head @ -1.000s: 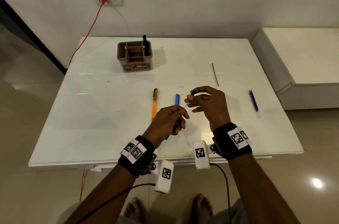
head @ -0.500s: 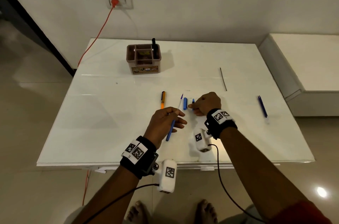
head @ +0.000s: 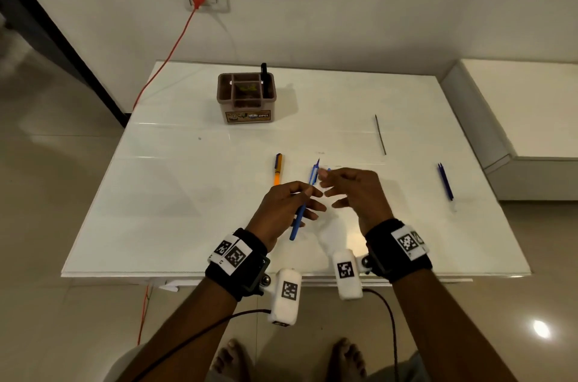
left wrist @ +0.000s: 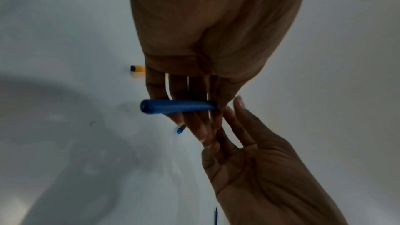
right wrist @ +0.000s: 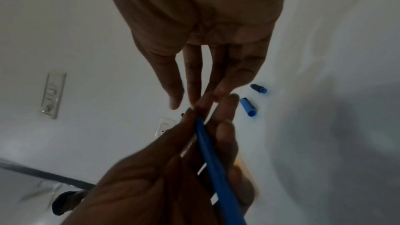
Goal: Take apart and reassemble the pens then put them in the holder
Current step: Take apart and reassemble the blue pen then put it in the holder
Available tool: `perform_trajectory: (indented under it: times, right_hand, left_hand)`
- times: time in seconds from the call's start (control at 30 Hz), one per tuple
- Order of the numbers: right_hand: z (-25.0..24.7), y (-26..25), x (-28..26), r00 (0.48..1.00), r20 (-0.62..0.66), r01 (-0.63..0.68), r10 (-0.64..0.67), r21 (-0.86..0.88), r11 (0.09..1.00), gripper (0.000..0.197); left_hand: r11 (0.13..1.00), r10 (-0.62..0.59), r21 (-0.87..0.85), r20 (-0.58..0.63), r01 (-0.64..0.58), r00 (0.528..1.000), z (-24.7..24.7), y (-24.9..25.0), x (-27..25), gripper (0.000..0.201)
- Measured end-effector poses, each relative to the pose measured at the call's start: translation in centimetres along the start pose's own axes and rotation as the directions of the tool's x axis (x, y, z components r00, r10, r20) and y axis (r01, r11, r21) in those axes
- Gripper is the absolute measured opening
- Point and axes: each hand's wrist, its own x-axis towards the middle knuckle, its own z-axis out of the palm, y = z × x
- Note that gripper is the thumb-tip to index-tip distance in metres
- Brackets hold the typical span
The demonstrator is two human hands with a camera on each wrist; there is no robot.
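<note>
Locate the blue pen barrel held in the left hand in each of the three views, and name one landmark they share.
Head: blue pen barrel at centre, in the left hand.
Left wrist: centre, lying crosswise under the fingers.
Right wrist: lower centre, a diagonal.
Shared landmark: the orange pen on the table; it is only a blur in the right wrist view.

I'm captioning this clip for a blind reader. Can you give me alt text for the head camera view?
Over a white table, the left hand holds a blue pen barrel while the open right hand reaches toward its tip. An orange pen, another blue pen and a thin dark refill lie on the table; a brown holder with one black pen stands farther back.
</note>
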Motion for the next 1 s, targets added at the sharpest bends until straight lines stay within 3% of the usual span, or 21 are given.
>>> perform_trajectory:
  times: [0.17, 0.33, 0.47, 0.63, 0.77, 0.87, 1.0]
  right_hand:
    - [0.7, 0.6, -0.9, 0.999, 0.003, 0.036, -0.037, 0.052, 0.998, 0.002]
    - [-0.9, -0.3, 0.3, 0.997, -0.075, -0.005, 0.016, 0.140, 0.990, 0.008]
    - [-5.0, -2.3, 5.3, 0.985, -0.173, 0.043, -0.009, 0.194, 0.980, 0.006]
    - [-9.6, -3.7, 13.7, 0.962, -0.272, -0.014, -0.033, -0.170, 0.985, 0.005]
    - [-10.8, -1.6, 19.5, 0.961, -0.275, -0.120, -0.027, -0.504, 0.855, 0.020]
    - [-11.0, 0.1, 22.7, 0.957, -0.278, -0.125, -0.079, -0.646, 0.753, 0.026]
    - [-11.0, 0.7, 25.5, 0.945, -0.305, -0.138, -0.116, -0.697, 0.704, 0.037]
  left_hand:
    - [1.000, 0.012, 0.011, 0.038, -0.013, 0.999, 0.7, -0.1, 0.0, 0.029]
    - [0.999, 0.039, 0.009, 0.059, -0.039, 0.997, 1.7, 0.1, 0.8, 0.021]
    - [0.993, 0.115, 0.002, -0.045, -0.115, 0.992, 2.4, -0.1, 2.1, 0.021]
    - [0.989, 0.135, -0.038, -0.157, -0.142, 0.978, 2.7, 0.0, 3.2, 0.019]
    - [0.986, 0.105, -0.110, -0.195, -0.129, 0.975, 2.8, 0.4, 3.4, 0.020]
    - [0.984, 0.069, -0.144, -0.211, -0.101, 0.975, 2.7, 0.5, 3.3, 0.022]
    - [0.975, 0.039, -0.207, -0.191, -0.079, 0.981, 2.4, 0.5, 3.1, 0.023]
